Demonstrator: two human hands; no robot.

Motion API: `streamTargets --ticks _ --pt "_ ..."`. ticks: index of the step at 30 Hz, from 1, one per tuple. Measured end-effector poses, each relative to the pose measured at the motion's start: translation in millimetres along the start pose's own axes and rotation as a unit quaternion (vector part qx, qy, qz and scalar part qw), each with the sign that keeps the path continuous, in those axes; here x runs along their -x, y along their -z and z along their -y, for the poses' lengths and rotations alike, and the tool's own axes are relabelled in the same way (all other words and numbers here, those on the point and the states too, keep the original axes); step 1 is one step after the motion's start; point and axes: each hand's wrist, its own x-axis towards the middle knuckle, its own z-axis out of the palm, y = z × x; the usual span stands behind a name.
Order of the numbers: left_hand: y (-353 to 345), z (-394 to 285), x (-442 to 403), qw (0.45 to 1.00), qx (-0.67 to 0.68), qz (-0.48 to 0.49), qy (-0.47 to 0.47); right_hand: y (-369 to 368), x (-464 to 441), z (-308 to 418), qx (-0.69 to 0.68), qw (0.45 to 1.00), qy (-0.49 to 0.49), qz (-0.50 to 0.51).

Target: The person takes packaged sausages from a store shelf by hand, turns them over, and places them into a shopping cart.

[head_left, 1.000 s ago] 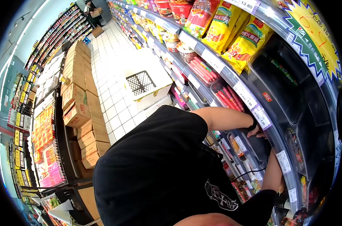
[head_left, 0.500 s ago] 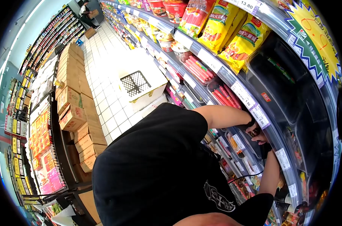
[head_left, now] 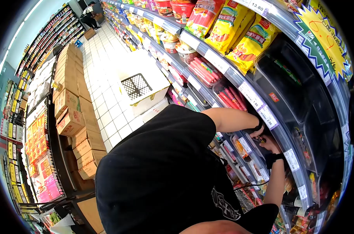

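Observation:
Both of my hands are inside a lower shelf compartment at the right, below a shelf edge with price labels (head_left: 255, 100). My left hand (head_left: 257, 132), with a dark wristband, reaches in from the left beside the red packaged sausages (head_left: 230, 97). Close beside it, my right hand (head_left: 269, 144) has bent fingers, also with a dark band at the wrist. Something small and dark seems to lie between the hands, too small to name. The fingers of my left hand are partly hidden by shadow and the shelf edge.
Black trays (head_left: 282, 89) and yellow snack bags (head_left: 253, 45) sit on the shelf above. A white box (head_left: 155, 93) with a black basket (head_left: 136, 85) stands on the tiled floor. Cardboard boxes (head_left: 70, 121) line the left side. A person (head_left: 88, 16) bends over far down the aisle.
My right hand has come up into view from deeper in the compartment and now meets my left hand. The far person has bent down. The view has shifted slightly.

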Motion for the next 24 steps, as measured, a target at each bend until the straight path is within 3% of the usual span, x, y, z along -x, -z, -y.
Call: streamTargets --ticks 3,6,9,11,13,16,17,21,22,23,24 --pt "-6.0 36.9 29.3 1.000 0.022 0.014 -0.012 1.2 1.8 7.7 0.066 0.996 -0.060 -0.018" --pt "-4.8 65.1 49.8 0.998 0.028 0.036 -0.033 8.5 14.3 23.9 0.099 0.993 -0.042 -0.051" --pt "-6.3 88.2 66.3 0.998 0.023 0.038 -0.032 11.0 13.1 18.0 0.023 0.998 -0.051 -0.016" --pt "-8.5 99.0 72.7 0.999 0.023 0.032 -0.028 5.9 4.9 -1.2 0.072 0.996 -0.049 0.008" --pt "-5.8 106.5 83.1 0.999 0.024 0.020 -0.020 -1.4 6.6 -16.8 -0.270 0.958 -0.038 0.084" --pt "-0.7 103.9 90.7 0.999 0.036 0.001 -0.001 13.1 35.1 12.7 -0.302 0.952 -0.012 0.047" --pt "-20.7 150.6 6.7 0.989 0.115 0.084 -0.050 17.9 43.0 20.6 -0.306 0.951 0.001 0.031" --pt "-50.1 184.0 -24.6 0.971 -0.064 -0.003 -0.231 12.7 67.2 26.2 -0.390 0.915 0.010 -0.104" --pt "-55.6 190.6 -19.1 0.967 0.074 0.020 -0.243 18.5 83.0 39.5 -0.410 0.900 -0.001 -0.148" --pt "-23.2 137.8 54.6 0.975 0.036 -0.005 -0.219 12.0 82.2 27.4 -0.387 0.906 -0.035 -0.168" --pt "-23.4 143.1 56.4 0.967 0.157 0.057 -0.194 25.3 100.7 53.0 -0.363 0.905 -0.009 -0.222"
